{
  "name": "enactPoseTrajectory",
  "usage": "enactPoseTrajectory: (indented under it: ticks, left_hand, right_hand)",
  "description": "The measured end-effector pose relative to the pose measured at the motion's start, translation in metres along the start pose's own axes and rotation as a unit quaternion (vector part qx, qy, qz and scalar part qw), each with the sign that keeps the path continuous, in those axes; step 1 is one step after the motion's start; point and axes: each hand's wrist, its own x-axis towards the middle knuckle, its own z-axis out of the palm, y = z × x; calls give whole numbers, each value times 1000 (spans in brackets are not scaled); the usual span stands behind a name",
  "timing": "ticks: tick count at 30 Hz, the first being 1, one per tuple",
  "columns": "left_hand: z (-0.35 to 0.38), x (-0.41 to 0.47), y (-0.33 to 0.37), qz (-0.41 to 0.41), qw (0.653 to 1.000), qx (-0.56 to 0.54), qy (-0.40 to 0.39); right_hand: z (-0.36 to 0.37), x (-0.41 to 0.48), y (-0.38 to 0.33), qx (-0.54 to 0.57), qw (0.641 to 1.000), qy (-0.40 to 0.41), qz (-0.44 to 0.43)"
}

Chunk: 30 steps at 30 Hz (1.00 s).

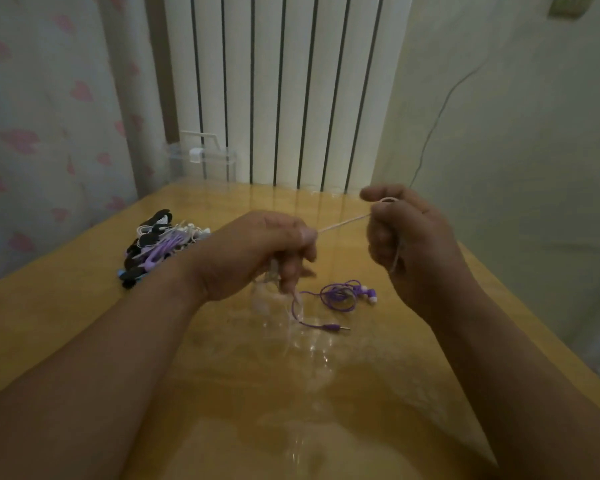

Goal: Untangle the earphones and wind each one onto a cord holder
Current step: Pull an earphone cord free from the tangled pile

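linking left hand (257,252) — right hand (411,237): pale cord (344,223)

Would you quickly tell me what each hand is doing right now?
Left hand: closed, pinching a pale cord.
Right hand: closed, gripping the same cord, which runs straight between the two hands.

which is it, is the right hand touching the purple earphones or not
Apart. The head view shows the right hand gripping a pale cord, with bare table showing between it and the purple earphones.
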Motion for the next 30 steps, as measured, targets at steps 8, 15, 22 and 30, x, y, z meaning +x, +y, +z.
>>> enactPoseTrajectory:
  ticks: [8,15,22,30]
  left_hand:
    - [-18,-3,1,12,991,-118,58]
    - [2,2,-2,-53,997,45,24]
    - [2,8,-8,-79,988,-53,126]
    - [-9,11,-24,-120,953,40,275]
  right_hand:
    - [-7,-4,12,-297,939,-129,117]
    - [19,-10,11,-261,958,-115,37]
    - [7,-2,13,-175,983,-3,56]
    - [20,-6,-1,203,976,-11,72]
